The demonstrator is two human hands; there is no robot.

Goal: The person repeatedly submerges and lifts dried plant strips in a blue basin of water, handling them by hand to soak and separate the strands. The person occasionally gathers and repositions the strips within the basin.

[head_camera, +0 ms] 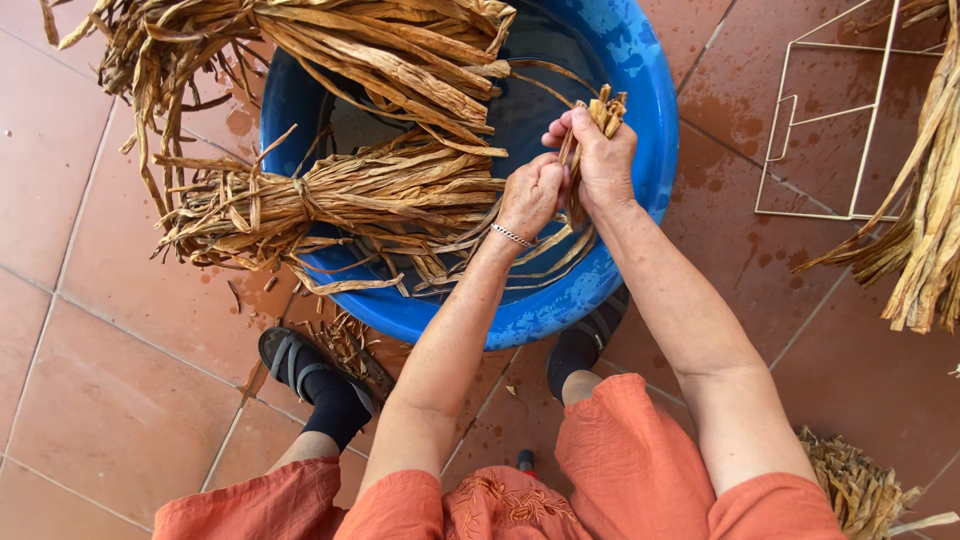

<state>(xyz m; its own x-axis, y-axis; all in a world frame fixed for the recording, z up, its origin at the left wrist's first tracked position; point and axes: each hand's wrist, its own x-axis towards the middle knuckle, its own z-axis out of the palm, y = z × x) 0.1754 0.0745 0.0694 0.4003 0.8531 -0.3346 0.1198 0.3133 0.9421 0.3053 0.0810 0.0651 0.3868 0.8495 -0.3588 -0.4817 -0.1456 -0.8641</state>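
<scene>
1. Leaf strips (598,110), dry and tan, are clenched in the right hand (603,160) over the blue basin (640,60); the left hand (530,195) is closed on the same strands lower down.
2. Recommended practice: keep cut ends level, grip firm, strands untwisted.
3. Tied bundles (340,195) lie across the basin rim.
4. Terracotta floor tiles (100,400) show damp patches; a wire frame (830,120) stands nearby.

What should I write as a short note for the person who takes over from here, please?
Right hand: closed around a small bunch of dry strips, cut ends up, over the blue tub.
Left hand: closed on the same bunch, lower, beside the right.
Tied bundles lie across the tub rim; loose strips trail inside it.
Done: some bundles are tied.
Left: the bunch in hand is not tied; more leaves lie on the floor at right, near a wire rack.
</scene>
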